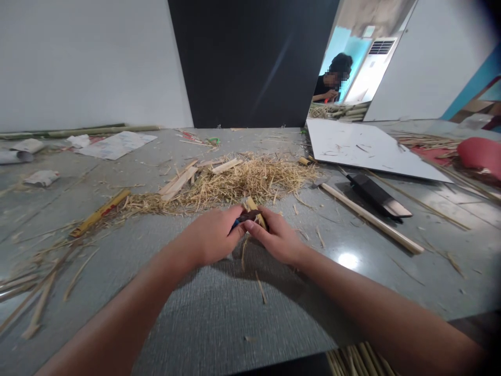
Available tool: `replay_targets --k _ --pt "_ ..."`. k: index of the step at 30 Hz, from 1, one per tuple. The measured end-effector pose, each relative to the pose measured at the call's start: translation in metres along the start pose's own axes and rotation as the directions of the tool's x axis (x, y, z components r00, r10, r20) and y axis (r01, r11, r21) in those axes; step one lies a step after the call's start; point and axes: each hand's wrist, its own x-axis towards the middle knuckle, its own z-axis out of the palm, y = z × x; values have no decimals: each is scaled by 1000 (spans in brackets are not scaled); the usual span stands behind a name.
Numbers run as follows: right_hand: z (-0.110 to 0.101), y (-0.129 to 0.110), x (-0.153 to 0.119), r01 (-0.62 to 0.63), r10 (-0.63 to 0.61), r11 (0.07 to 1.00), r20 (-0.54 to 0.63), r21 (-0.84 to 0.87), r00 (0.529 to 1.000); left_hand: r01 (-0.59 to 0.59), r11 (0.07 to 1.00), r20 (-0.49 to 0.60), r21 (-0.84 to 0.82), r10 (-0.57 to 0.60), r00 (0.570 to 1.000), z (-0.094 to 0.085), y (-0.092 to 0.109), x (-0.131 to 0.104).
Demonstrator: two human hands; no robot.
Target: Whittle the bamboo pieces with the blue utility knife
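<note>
Shavings (254, 180) lie heaped across the table (211, 324) just beyond your hands, flanked by a yellow strip (102, 211) at left and a pale stick (371, 218) and white board (364, 146) at right. Your left hand (215, 232) grips a dark tool (249, 215); your right (279, 235) closes around the bamboo (250, 201), which juts between both hands toward the heap.

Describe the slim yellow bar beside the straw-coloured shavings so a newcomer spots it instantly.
On the grey tabletop, find the long heap of thin straw-coloured shavings. At its left end, the slim yellow bar lies aslant. Red and dark markings set it apart from the plain, pale wooden strips nearby.
</note>
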Motion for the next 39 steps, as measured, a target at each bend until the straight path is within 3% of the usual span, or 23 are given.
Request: replay_targets --k 9,14,19,25,32,39 --pt "3 1 1 -32 31 996 3 83 1000 14 968 -29 249 -7 1000 8 3 2" --pt "1 -1 -2 13 -13 1000 -38 4 999 65 975 -82 213 -48 995 10 5 1" --pt "0 -12 -9 19 -25 987 -39 -159 999 -12 997 -45 80 15 999 18 0 3" --pt "3 -19 -12 -38 29 971 -39 -235 999 73 979 -7 190 -73 997 22 0 6" --pt "5 -20 -12 -53 39 962 -57 -268 998 66 974 -13 215 -64 998 20 2 7" --pt "2 -32 -13 -64 33 937 -97 -342 995 10 986 56 168 -19 998 18 4 11"
